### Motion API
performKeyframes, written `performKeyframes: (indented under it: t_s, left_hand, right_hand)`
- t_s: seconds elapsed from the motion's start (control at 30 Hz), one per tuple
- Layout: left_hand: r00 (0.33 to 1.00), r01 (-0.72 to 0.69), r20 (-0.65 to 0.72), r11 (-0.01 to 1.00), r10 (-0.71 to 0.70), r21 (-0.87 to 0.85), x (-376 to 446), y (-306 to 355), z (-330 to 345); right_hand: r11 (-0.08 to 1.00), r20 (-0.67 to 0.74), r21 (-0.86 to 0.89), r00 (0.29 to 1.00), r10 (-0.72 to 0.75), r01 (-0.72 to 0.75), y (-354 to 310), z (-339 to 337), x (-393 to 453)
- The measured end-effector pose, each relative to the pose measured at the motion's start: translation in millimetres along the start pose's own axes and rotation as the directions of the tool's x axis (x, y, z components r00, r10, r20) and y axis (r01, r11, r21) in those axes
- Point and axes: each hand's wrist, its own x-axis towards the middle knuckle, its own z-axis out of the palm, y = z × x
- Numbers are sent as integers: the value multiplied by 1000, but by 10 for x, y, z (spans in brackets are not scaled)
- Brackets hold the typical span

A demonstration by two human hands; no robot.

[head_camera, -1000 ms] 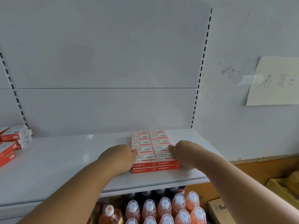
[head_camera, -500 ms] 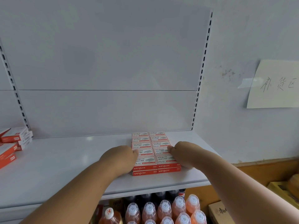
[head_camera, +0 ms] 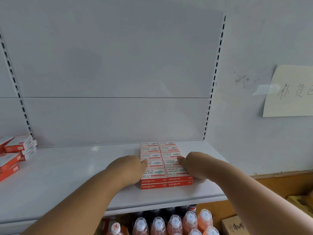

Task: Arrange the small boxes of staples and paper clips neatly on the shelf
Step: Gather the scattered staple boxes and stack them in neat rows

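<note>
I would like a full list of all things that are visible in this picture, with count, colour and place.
staple boxes: block two wide, five deep, two layers at the front, red and white, right part of the shelf
shelf: one, white, across the middle
loose boxes: several, red and white, piled at the shelf's left end
bottles: many, orange with clear caps, below the shelf
paper note: one, pale yellow, handwritten, taped on the right wall
cardboard boxes: at least two, brown and yellow, lower right
left hand: against the block's left side
right hand: against the block's right side
</note>
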Motion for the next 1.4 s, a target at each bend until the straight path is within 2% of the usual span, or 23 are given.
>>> performKeyframes:
  t_s: [0.17,0.33,0.53,0.63,0.8,1.03,1.17,1.33,1.4]
  left_hand:
    - [996,53,-76,999,-51,15,157,-26,-119]
    - [999,53,-2,998,-53,-25,292,-22,-81]
    - [999,38,21,999,-38,21,346,-13,-65]
    - [999,19,26,1000,-19,9,344,-20,-71]
    - [999,27,25,1000,-28,10,343,-59,-126]
    - [996,6,87,1000,-5,-11,361,-23,-132]
    - [997,2,77,1000,-1,-7,370,-30,-113]
    - [995,-14,96,999,17,-35,392,-60,-139]
    - [995,15,103,998,-8,-59,426,-84,-172]
  right_hand:
    - [999,-43,46,999,9,-7,35,-135,127]
    - [999,-36,22,999,-30,30,-2,-97,279]
    - [991,-50,0,990,-131,131,-54,-72,307]
    - [995,-19,0,994,-104,104,-66,-96,303]
    - [990,45,128,997,-59,53,19,-127,334]
    - [988,30,90,992,-125,122,-49,-101,330]
    - [981,-8,-108,987,-162,160,-132,-97,272]
    - [980,61,-116,986,-153,159,-114,-142,280]
    - [996,95,-10,992,-86,87,-44,-188,322]
